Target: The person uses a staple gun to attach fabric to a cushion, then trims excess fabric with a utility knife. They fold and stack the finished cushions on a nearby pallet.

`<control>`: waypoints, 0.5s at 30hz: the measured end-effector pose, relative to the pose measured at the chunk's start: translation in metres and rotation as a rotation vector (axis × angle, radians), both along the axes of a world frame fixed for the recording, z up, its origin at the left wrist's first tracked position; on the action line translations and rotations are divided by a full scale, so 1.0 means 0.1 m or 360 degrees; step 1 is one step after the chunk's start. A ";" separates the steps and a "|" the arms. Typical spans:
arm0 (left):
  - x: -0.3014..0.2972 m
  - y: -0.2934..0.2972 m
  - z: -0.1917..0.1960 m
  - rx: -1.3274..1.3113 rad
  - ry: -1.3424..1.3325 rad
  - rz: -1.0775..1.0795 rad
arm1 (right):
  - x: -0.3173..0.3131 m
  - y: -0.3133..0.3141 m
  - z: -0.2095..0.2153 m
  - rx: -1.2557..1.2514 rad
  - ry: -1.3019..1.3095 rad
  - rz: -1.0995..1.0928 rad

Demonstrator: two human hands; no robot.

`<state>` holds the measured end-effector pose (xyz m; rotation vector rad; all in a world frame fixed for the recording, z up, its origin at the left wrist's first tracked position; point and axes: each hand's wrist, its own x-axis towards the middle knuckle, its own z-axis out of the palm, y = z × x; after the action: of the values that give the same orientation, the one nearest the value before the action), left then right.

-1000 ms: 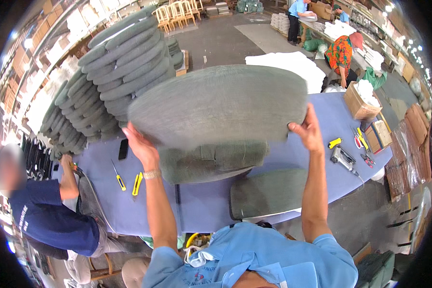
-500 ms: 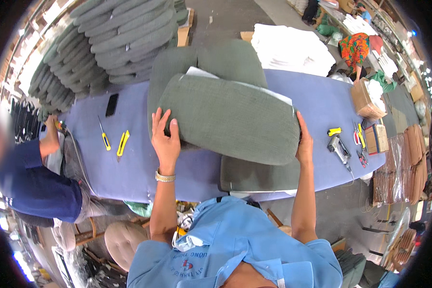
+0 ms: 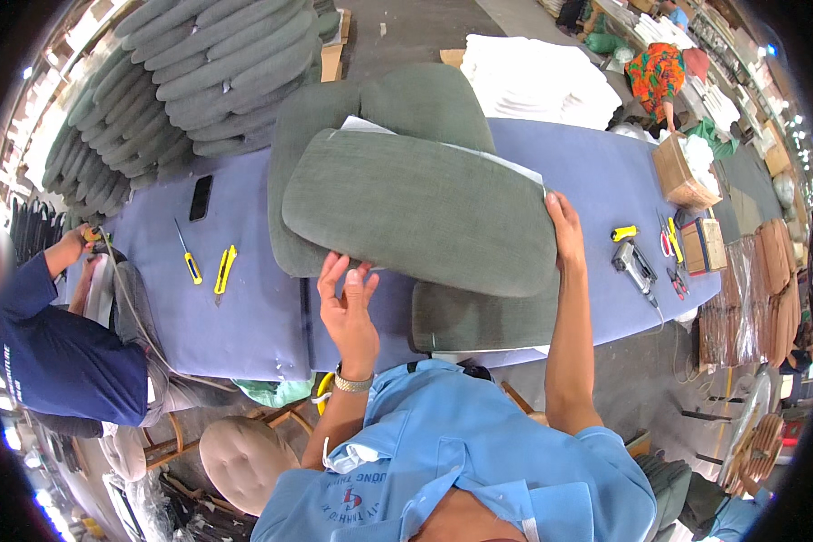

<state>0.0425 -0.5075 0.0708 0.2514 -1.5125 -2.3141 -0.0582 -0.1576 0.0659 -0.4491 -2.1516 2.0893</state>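
Observation:
A grey-green padded seat cushion [image 3: 415,212] lies tilted across a pile of similar cushions [image 3: 429,104], with white sheet material showing along its far edge. My right hand [image 3: 565,230] grips its right end, the thumb on the edge and the other fingers mostly hidden. At the near edge, left of centre, is my left hand [image 3: 350,316], its fingers loosely bent and apart, fingertips at the rim. Another dark grey-green cushion [image 3: 483,318] sits closer to me on the table, partly under the tilted one.
The blue-covered table [image 3: 244,316] bears a phone [image 3: 201,198], a screwdriver [image 3: 188,253], a yellow cutter [image 3: 226,274], a staple gun [image 3: 637,269] and pliers [image 3: 677,282]. Tall cushion stacks [image 3: 217,72] rise far left; a cardboard box [image 3: 682,176] stands right. A co-worker [image 3: 68,339] works at the left end.
My left hand has left the cushion's left end and come to its near edge. The cushion has shifted slightly left and away, while my right hand keeps its right end.

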 end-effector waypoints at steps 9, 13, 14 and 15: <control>0.00 0.01 -0.58 0.0913 -0.0500 -0.0621 | 1.72 -0.32 -0.88 -0.0536 0.0143 -0.0073; -0.21 0.06 -0.24 0.0440 -0.0419 -0.0719 | 2.19 -0.54 -1.04 -0.0447 -0.0066 -0.0055; -0.31 0.09 -0.17 0.0317 -0.0392 -0.0793 | 2.26 -0.51 -1.00 -0.0447 -0.0152 0.0053; -0.40 0.07 -0.09 0.0191 -0.0362 -0.0847 | 2.28 -0.50 -0.83 -0.0455 -0.0240 0.0181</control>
<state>0.0028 -0.5006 0.0623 0.1591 -1.7133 -2.8800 0.1697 -0.2080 -0.0171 -0.5394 -2.0016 2.5168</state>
